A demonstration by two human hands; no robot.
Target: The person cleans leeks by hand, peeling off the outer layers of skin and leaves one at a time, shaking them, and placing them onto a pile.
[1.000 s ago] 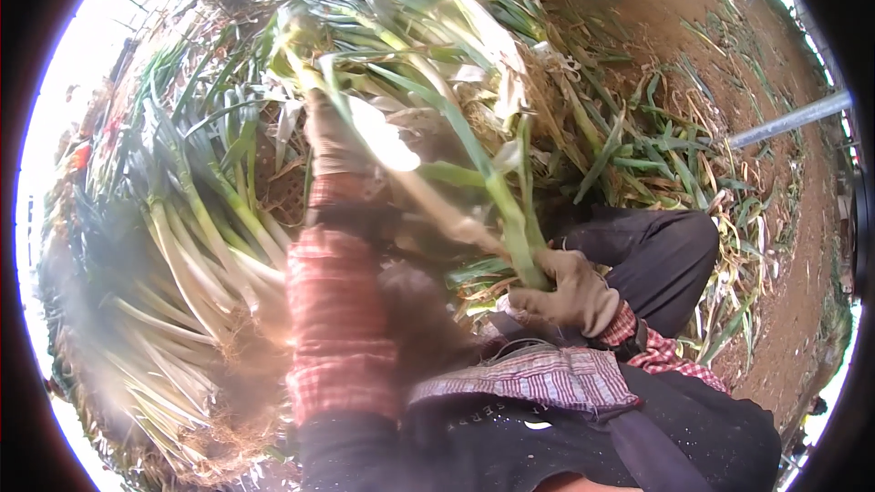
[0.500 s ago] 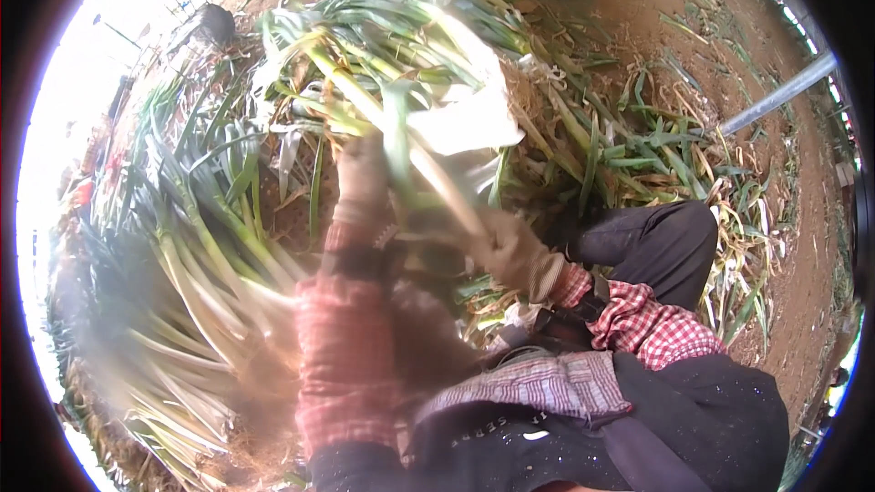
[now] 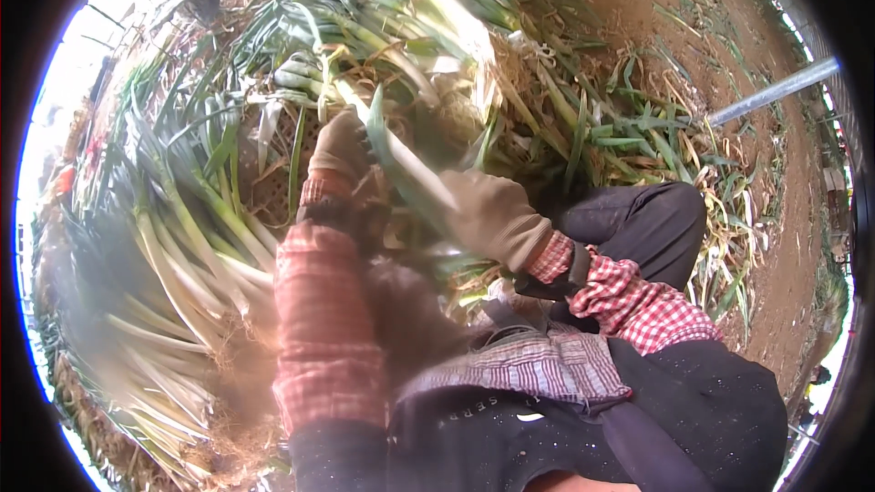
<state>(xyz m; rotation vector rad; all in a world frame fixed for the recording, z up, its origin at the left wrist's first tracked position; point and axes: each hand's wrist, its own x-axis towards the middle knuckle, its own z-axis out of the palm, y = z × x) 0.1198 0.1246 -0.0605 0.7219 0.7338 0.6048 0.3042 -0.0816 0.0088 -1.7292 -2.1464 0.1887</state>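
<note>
A long green onion (image 3: 406, 159) with a white stalk slants between my two gloved hands. My right hand (image 3: 492, 219), in a tan glove, is closed around its lower white end. My left hand (image 3: 342, 146), also gloved, is closed at the upper part of the stalk, where the green leaves begin; its fingertips are partly hidden. A loose green leaf (image 3: 381, 132) hangs alongside the stalk, between the hands. Left of my left forearm lies a large pile of green onions (image 3: 187, 255), their roots toward me and their leaves pointing away.
Beyond my hands is another heap of green onions (image 3: 365, 14). Stripped leaves (image 3: 656, 141) litter the brown soil (image 3: 775, 219) to the right. A metal pole (image 3: 775, 91) slants in from the right. My bent knee (image 3: 674, 219) is beside my right hand. Haze blurs the left side.
Both hands have shifted slightly, the left one up and leftward, with the green onion still between them. The bright white glare beyond the hands has faded.
</note>
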